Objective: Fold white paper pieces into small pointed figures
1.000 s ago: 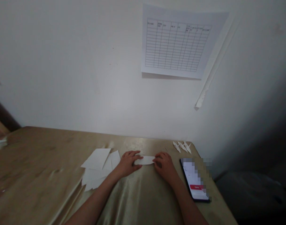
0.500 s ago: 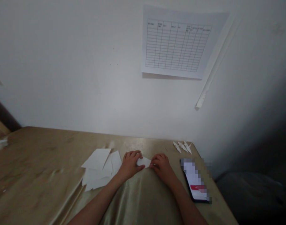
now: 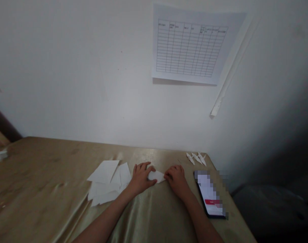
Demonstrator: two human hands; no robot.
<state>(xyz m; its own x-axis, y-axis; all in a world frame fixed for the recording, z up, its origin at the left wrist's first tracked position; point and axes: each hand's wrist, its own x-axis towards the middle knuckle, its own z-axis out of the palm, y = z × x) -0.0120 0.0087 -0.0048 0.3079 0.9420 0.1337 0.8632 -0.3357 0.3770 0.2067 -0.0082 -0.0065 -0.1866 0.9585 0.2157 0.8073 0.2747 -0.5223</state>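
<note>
A small folded piece of white paper (image 3: 157, 176) lies between my hands on the cloth-covered table (image 3: 154, 216), its narrow point toward the right. My left hand (image 3: 143, 177) holds its left side, thumb at the near edge and fingers curved over the far edge. With bent fingers, my right hand (image 3: 175, 176) pinches the paper's right tip. Left of my left hand is a loose pile of white paper sheets (image 3: 105, 185). Several small folded paper pieces (image 3: 196, 159), pointed at the ends, lie in a row at the far right of the table.
A phone (image 3: 211, 195) with a lit, partly blurred screen lies right of my right forearm. Behind the table rises a white wall (image 3: 68, 84) with a printed table sheet (image 3: 189, 47) on it. A dark rounded object (image 3: 272, 209) stands beyond the table's right edge.
My right hand has shifted slightly right along the paper, and more of its pointed right end shows. My left hand stays almost in place on the paper.
</note>
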